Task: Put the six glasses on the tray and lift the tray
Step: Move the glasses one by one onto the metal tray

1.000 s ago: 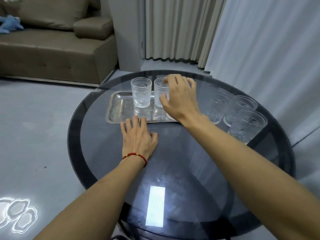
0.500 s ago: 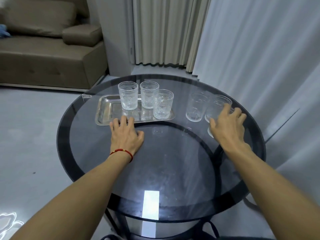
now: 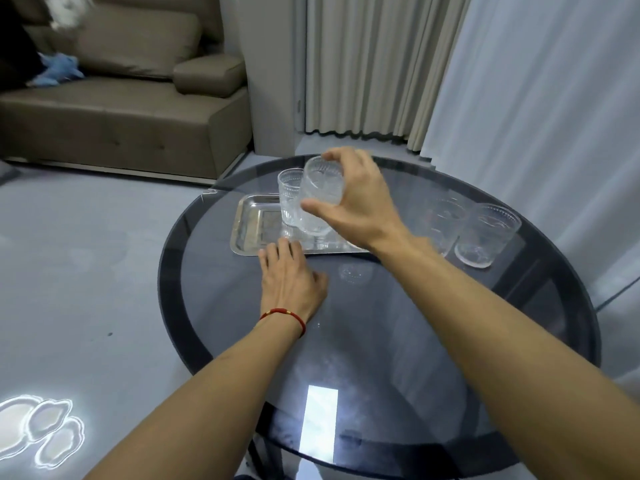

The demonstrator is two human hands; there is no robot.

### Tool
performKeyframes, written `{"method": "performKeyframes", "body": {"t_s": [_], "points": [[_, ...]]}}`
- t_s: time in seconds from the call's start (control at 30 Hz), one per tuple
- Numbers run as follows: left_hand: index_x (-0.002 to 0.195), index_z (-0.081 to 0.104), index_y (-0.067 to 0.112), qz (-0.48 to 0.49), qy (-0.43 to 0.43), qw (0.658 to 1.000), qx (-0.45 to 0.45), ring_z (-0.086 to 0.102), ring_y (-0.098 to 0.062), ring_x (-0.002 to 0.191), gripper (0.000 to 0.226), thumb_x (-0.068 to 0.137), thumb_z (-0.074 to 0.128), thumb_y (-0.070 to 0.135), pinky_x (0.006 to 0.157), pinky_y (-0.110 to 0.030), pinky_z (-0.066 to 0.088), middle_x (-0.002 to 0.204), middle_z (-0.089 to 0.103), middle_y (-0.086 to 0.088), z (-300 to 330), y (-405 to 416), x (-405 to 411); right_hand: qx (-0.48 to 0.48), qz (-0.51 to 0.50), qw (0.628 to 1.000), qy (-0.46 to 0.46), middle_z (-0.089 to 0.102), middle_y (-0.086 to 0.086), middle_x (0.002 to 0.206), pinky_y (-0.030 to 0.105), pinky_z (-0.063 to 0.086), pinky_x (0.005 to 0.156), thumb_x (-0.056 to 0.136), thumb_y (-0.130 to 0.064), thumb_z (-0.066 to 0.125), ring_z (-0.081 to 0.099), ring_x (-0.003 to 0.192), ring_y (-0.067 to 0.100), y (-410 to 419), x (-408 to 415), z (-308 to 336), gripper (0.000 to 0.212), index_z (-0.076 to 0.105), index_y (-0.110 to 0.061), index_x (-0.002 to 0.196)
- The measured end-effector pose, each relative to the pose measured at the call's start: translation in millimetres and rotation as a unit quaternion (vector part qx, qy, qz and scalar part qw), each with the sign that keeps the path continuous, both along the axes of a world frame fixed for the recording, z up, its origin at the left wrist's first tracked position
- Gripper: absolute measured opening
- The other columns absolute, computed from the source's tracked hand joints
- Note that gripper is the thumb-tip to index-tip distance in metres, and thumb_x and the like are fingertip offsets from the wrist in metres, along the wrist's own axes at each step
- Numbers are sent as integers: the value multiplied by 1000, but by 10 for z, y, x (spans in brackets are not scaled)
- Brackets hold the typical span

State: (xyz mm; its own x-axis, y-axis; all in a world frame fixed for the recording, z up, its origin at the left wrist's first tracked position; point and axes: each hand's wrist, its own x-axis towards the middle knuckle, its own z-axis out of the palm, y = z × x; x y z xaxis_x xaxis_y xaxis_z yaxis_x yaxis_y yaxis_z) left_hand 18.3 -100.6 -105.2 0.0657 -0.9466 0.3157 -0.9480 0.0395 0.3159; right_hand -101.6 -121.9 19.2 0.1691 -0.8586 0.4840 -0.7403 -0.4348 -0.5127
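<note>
Your right hand (image 3: 356,206) and the glass (image 3: 320,199) it grips cover the middle of the tray (image 3: 251,230), so you cannot count the glasses behind them (only one rim shows, at upper centre). Your right forearm hides the tray's right end. Both forearms run off the bottom edge. The sofa (image 3: 114,109) is cut off at the upper left.

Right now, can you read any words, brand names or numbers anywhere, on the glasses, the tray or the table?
None: no writing shows anywhere.
The held glass in the right hand has only a moulded pattern.
The tray and table are bare; the left hand wears a plain red bracelet.
</note>
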Motion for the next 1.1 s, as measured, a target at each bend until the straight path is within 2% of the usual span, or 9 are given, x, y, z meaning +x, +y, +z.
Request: {"method": "performKeyframes", "body": {"t_s": [0.1,0.3,0.47,0.57,0.63,0.73,0.87,0.97,1.1], "points": [[105,53,6,-1,-3,1000,6,44,-36,103,30,83,53,25,105,-47,38,110,51,-16,-9,1,11,31,32,999,30,53,9,133,39,45,107,78,-38,86,53,124,28,-370,513,-107,71,53,-15,137],[138,44,13,-24,-107,991,78,41,-37,120,50,93,34,32,114,-51,31,135,44,-14,46,-43,25,30,11,989,147,55,11,134,43,44,106,80,-42,82,53,124,32,-846,1077,-398,69,51,-15,135],[141,39,10,-39,-129,987,90,40,-38,120,57,93,21,34,116,-53,27,133,43,-16,98,23,56,38,-19,978,205,54,10,143,48,26,122,86,-50,75,46,139,29,-1047,1173,-480,74,46,-14,144],[137,42,13,-34,-106,991,71,40,-36,119,49,94,26,31,116,-50,28,133,44,-12,59,-15,54,66,-7,972,225,46,12,156,53,14,127,90,-55,69,28,154,31,-1023,1123,-436,81,39,-12,152],[128,49,16,-25,-83,995,50,42,-34,114,42,91,37,32,113,-47,31,127,47,-9,14,-33,56,59,6,978,199,44,11,158,53,12,128,94,-55,63,25,155,30,-910,1032,-392,77,39,-12,153],[112,54,10,-11,-38,999,16,45,-36,108,35,85,46,31,109,-47,34,115,51,-13,-16,-45,43,-7,-11,992,123,57,5,144,50,21,125,97,-40,58,45,140,25,-646,688,-339,51,52,-14,141],[102,56,8,-5,-35,999,0,45,-36,102,29,82,51,29,106,-50,37,105,52,-15,-59,-50,25,-83,-153,984,37,66,7,124,49,31,118,88,-21,56,56,122,28,-342,-162,-299,36,64,-13,122],[103,57,8,-5,-37,999,-5,45,-36,101,30,83,52,29,104,-49,38,105,53,-15,-72,-59,17,10,-302,943,142,56,16,139,60,16,124,86,-27,55,43,138,35,-275,-829,-291,50,57,-10,133],[103,56,9,-2,-45,999,-11,44,-35,100,29,83,51,30,102,-49,39,104,52,-13,-79,-57,18,221,-309,872,310,21,24,168,76,-13,117,93,-49,52,-1,158,46,-294,-1319,-349,79,26,-15,159]]}}
